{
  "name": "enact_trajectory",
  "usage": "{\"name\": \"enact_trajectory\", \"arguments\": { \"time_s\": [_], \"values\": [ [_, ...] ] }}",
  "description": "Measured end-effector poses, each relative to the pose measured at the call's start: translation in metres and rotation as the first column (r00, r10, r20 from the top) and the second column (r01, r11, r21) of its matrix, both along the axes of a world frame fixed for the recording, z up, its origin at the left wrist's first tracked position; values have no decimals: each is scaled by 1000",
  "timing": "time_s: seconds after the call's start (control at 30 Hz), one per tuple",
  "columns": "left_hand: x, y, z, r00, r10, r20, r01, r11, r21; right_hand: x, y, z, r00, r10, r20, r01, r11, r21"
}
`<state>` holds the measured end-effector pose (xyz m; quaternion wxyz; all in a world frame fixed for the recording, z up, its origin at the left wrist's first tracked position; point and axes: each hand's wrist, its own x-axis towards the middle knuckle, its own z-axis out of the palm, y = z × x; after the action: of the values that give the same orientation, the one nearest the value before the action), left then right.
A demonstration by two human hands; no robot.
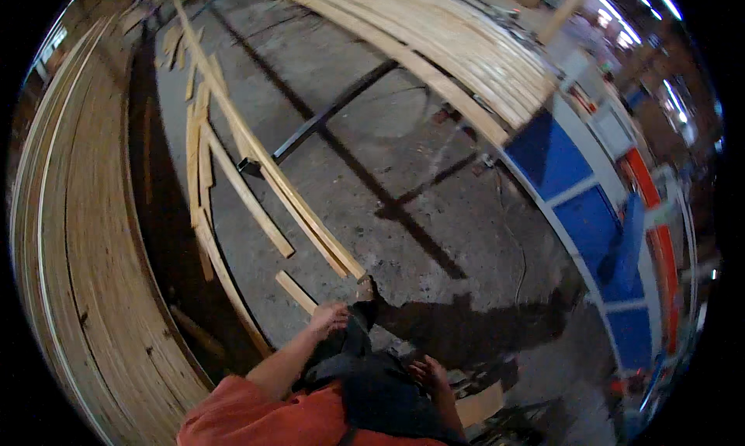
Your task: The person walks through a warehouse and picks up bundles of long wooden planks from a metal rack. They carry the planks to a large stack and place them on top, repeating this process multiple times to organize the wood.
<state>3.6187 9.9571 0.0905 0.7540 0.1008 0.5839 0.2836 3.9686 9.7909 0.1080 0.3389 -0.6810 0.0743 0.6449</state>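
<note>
My left hand [330,320] hangs beside my dark-clad left thigh, its fingers curled in with nothing visible in them. Lower down, my right hand [429,371] is at the other side of my dark apron, fingers somewhat apart and nothing held. The closest wood to the left hand is a short light wooden strip [296,292] on the floor. Ahead of my shoe [365,288], the ends of two long wooden strips [310,217] lie close together, running away to the far left.
A tall stack of long boards [97,236] fills the left side. Loose strips [198,151] litter the concrete floor [372,182]. A dark metal bar [334,108] crosses the middle. More boards [466,38] lie far right, beside a blue-panelled machine [597,229]. A thin cable [521,248] trails on the floor.
</note>
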Motion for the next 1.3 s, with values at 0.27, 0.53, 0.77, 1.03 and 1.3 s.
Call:
{"name": "enact_trajectory", "arguments": {
  "time_s": [0.27,0.53,0.77,1.03,1.3],
  "values": [
    [-21,116,42,971,40,-235,-77,985,-151,128,265,-12,946,305,109,-318,939,130],
    [51,258,107,868,-310,-387,349,937,32,222,685,46,932,286,224,-346,885,311],
    [199,402,124,870,-371,-326,449,869,209,279,893,100,998,-62,-34,70,827,558],
    [385,559,76,949,74,306,-131,977,170,315,898,89,973,185,-137,-60,779,625],
    [436,614,96,918,184,352,-230,969,94,316,904,101,966,182,183,-256,614,747]
  ]
}}
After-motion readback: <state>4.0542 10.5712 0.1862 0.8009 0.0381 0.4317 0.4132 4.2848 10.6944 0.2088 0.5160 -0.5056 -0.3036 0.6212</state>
